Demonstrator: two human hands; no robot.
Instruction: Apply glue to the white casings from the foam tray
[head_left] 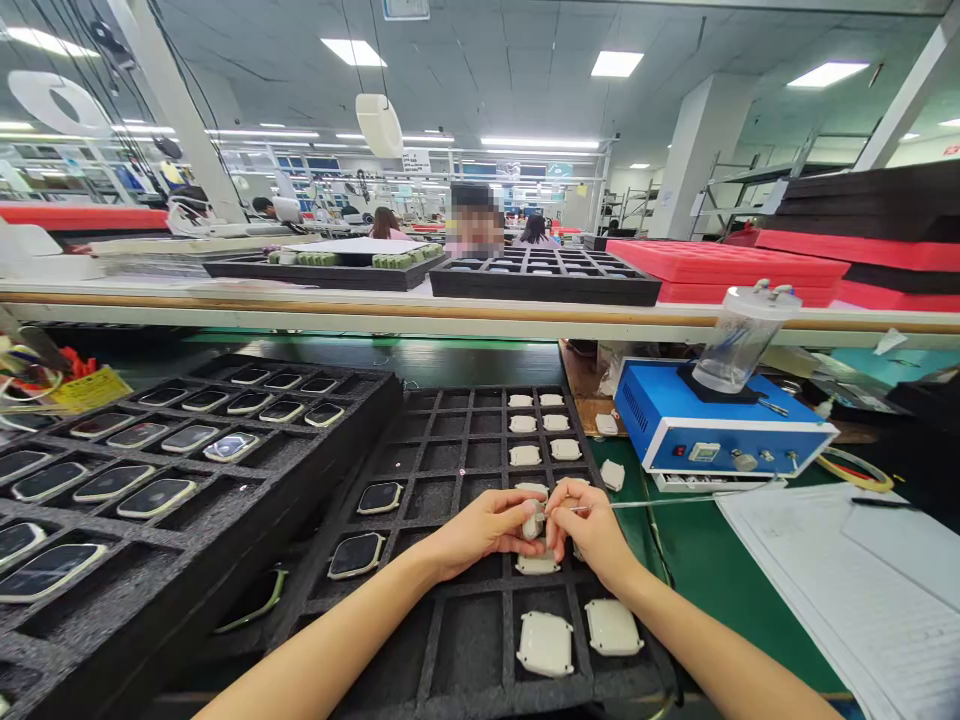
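**Small white housing held over the foam tray**

Hands meet at the middle of the frame, above the black foam tray (pixel 465 640) on our green desk (pixel 697 570). Our left hand (pixel 480 530) pinches a small white housing (pixel 533 522) between thumb and fingers (pixel 517 512), closed narrowly on it so that it sits upright and steady, lifted just clear of the tray's pockets. Our right hand (pixel 589 525) is closed on a thin tube (pixel 660 503) that runs off to the right toward the blue control box (pixel 712 430); its tip comes in right at the housing. We judge that the left hand serves as a clamp while the right guides the tip, which would explain why both hands are pressed so close together. Whether the tip actually touches the part we cannot tell at this size.

Other white housings (pixel 545 643) lie in the tray's pockets, two nearest us and more in the far right columns (pixel 540 425), one to a pocket so they stay apart. One more white housing (pixel 537 564) lies in the pocket directly under our hands. Two dark glass-faced pieces (pixel 357 555) rest in pockets to the left of our hands.

A second, raised foam tray (pixel 225 520) to our left holds rows of similar dark-faced pieces (pixel 156 497). A clear jar (pixel 739 340) stands on the blue control box, and printed sheets (pixel 847 590) lie on the desk to the right. Beyond the shelf (pixel 480 315) other people work at distant benches.
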